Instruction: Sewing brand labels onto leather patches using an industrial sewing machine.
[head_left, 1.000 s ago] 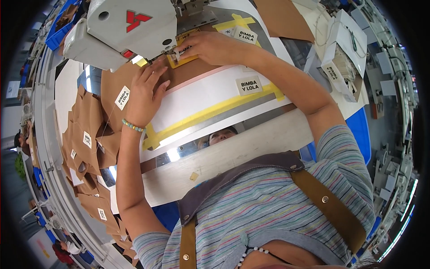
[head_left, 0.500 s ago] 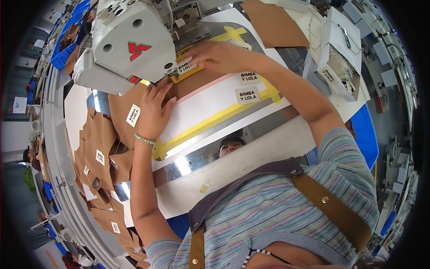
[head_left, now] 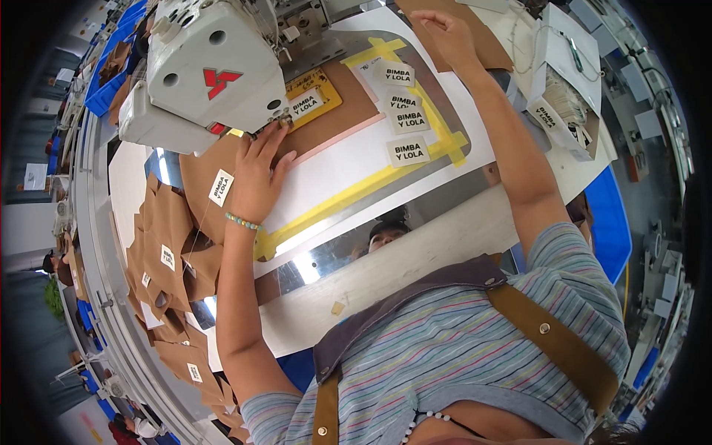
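My left hand [head_left: 259, 169] lies with fingers stretched out on a brown flat piece [head_left: 330, 133], fingertips close to the head of a white sewing machine [head_left: 211, 70]. Partly under that head, a yellow template [head_left: 324, 98] sits on the brown piece around a white printed label [head_left: 305, 105]. Off to the far right, my right hand [head_left: 446, 41] is raised over a brown sheet [head_left: 486, 33], fingers loosely bent and apart, with nothing visible in them. Several white labels [head_left: 409, 151] rest on the white, yellow-taped board [head_left: 326, 200] between my hands.
Labelled brown pieces [head_left: 159, 222] are heaped left of the machine, a loose thread [head_left: 196, 241] among them. At right stands an open white box [head_left: 567, 111] of labels, with a pen [head_left: 573, 55] by it. A blue bin [head_left: 607, 222] is below the table's right edge.
My right hand has left the yellow template and moved right to above the brown sheet, uncovering the template and the labels. My left hand stays on the brown piece.
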`<state>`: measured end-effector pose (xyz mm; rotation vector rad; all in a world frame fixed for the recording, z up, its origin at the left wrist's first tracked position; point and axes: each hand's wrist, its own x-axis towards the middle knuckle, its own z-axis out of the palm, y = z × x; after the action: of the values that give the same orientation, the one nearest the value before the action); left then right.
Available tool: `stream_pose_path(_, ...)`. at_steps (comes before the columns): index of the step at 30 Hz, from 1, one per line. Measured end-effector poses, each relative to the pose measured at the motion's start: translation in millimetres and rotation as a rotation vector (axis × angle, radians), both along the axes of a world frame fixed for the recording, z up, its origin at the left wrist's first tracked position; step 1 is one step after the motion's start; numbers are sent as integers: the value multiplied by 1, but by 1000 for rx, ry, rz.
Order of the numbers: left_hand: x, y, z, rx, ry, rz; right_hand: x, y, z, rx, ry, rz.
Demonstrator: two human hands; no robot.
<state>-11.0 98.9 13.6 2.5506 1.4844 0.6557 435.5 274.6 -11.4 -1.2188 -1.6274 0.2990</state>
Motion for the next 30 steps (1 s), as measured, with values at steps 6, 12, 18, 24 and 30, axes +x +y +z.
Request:
stream_pose_path(6, 0, 0, -4, 50, 37, 2, -11, -8, 3, -156, 201, 48)
stream_pose_path(12, 5, 5, 5, 40, 82, -74, 1, 1, -4, -239, 116, 24)
stream_pose_path(18, -1, 7, -2, 68, 85, -88, -35, -32, 14, -399, 429, 139)
stream_pose_path(24, 1, 10, 1, 93, 85, -112, -36, -27, 12, -379, 545, 159)
stream_pose_path(30, 0, 8, 3, 40, 71, -86, -44, -36, 20, -460, 718, 112)
